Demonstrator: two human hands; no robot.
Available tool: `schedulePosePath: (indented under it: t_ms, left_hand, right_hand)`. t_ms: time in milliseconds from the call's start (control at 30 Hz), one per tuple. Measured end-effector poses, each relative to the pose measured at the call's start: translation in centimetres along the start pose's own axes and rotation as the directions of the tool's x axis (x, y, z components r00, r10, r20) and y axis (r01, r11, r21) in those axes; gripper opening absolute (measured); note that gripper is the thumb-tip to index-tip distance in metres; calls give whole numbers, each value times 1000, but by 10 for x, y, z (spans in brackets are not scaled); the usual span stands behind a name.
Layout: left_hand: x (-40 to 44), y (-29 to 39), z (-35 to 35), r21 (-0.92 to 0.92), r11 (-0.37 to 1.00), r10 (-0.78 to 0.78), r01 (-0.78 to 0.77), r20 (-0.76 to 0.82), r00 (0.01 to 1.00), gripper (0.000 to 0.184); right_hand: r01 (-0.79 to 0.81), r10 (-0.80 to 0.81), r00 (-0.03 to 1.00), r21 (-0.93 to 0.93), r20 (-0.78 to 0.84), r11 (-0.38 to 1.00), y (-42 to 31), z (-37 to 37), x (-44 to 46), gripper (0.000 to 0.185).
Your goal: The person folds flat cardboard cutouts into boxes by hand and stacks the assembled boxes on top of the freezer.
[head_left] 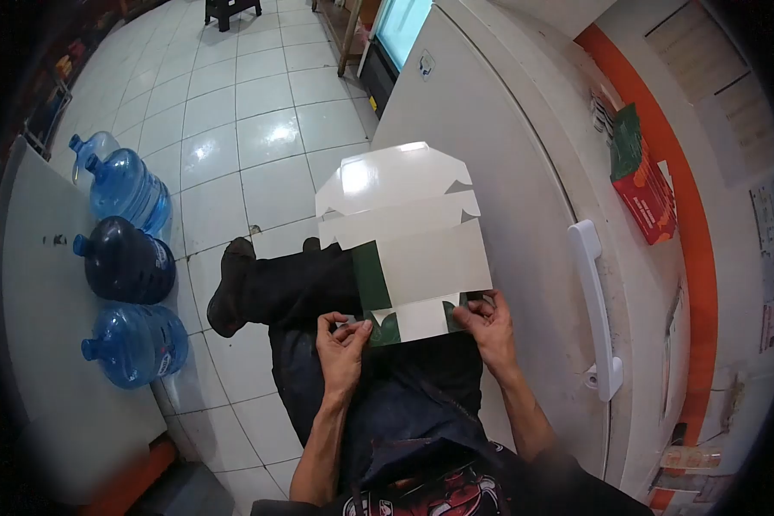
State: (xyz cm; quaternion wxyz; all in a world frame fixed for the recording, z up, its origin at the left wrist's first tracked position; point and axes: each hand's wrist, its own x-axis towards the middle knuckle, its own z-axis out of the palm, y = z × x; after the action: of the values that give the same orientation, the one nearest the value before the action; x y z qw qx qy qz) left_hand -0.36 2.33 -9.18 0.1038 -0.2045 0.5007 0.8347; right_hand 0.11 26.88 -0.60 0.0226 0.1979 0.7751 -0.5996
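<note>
A partly folded cardboard box point(434, 258) lies spread over my lap, its white inside facing up and some dark green outer flaps showing. The far lid panel stretches away from me with cut corners. At the near left corner, my left hand point(344, 341) pinches a green flap between thumb and fingers. My right hand point(488, 325) grips the near right corner, with the thumb over a folded green tab. Both hands touch the box at its near edge.
Several large water jugs point(138, 344) stand on the tiled floor point(215, 193) at left. To the right is a white chest freezer point(490, 155) with a white handle point(595, 310). A red and green box point(641, 185) lies on top of it.
</note>
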Motion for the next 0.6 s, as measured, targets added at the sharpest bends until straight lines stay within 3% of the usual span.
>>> schedulePosePath:
  t_ms: [67, 100, 167, 200, 300, 433, 533, 600]
  left_hand:
    - [0, -1, 1, -19, 1000, -16, 16, 21, 1000, 43]
    - [-1, 1, 1, -17, 1000, -22, 22, 42, 999, 43]
    - [-5, 6, 4, -8, 999, -41, 42, 80, 996, 44]
    - [-5, 9, 5, -4, 999, -49, 50, 94, 994, 45]
    - [-5, 10, 3, -10, 998, -55, 57, 127, 990, 51]
    - [-9, 30, 5, -17, 986, -166, 168, 85, 982, 57]
    - [-20, 36, 14, 110, 994, 7, -10, 23, 1000, 65]
    - [-15, 26, 8, 71, 995, 64, -70, 80, 995, 63]
  right_hand:
    - [179, -178, 983, -9, 43, 984, -13, 12, -11, 79]
    - [245, -239, 970, -230, 53, 942, -16, 12, -14, 85]
    - [328, -341, 935, -622, 103, 711, -21, 11, -18, 97]
    - [372, -399, 912, -598, 93, 710, -18, 14, -14, 92]
    - [96, -118, 991, -270, -68, 958, -27, 14, -8, 70]
    - [86, -146, 979, -367, -139, 926, 9, 0, 11, 54]
    - [181, -227, 966, -305, -122, 935, -2, 5, 2, 48]
    - [196, -225, 971, -258, -86, 946, -6, 4, -3, 45]
